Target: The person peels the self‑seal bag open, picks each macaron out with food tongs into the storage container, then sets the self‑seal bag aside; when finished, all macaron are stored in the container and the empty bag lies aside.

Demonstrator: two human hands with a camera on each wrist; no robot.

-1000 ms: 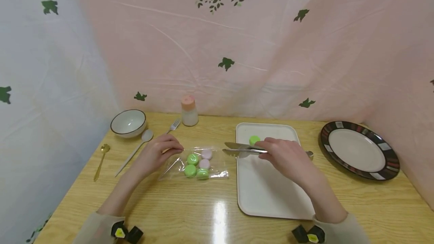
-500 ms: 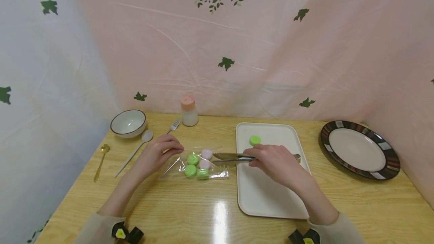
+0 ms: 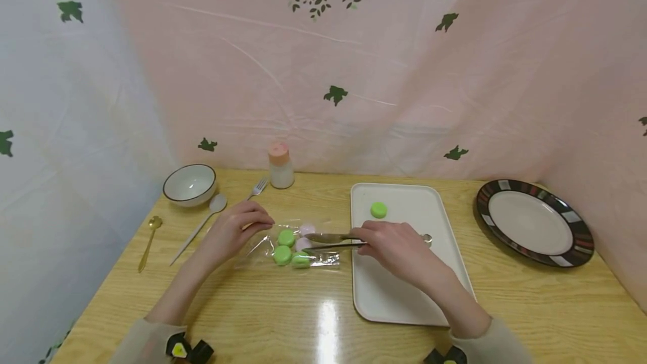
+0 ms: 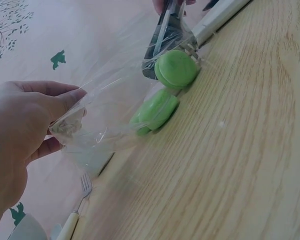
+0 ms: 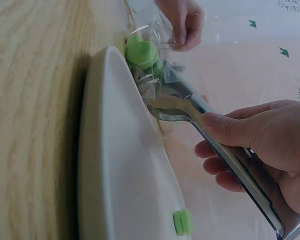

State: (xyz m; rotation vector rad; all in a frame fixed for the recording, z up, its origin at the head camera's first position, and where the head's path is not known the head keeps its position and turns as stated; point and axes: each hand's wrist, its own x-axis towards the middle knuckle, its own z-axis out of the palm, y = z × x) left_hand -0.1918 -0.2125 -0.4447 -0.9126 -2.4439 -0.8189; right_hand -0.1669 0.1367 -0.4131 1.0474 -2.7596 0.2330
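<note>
My left hand (image 3: 242,222) pinches the edge of a clear plastic bag (image 4: 107,107) that lies on the table. Inside it are green macarons (image 3: 282,255) and pale pink ones (image 3: 306,230). A pair of metal tongs (image 5: 225,155) is in my right hand (image 3: 391,244), fingers and thumb wrapped round its arms. The tongs' tips reach in among the macarons at the bag's right end; whether they touch one I cannot tell. Below my right hand is a white tray (image 3: 394,302), with one green macaron (image 3: 379,210) near its back left.
On the left stand a white bowl (image 3: 189,185), a gold spoon (image 3: 149,244), a light-handled spoon (image 3: 202,225) and a fork (image 3: 259,187). A shaker with a pink lid (image 3: 281,166) is at the back. Far right lies a dark-rimmed plate (image 3: 533,223).
My right hand has moved left and slightly nearer, taking the tongs from over the tray to the macarons in the bag. The left hand stays put on the bag.
</note>
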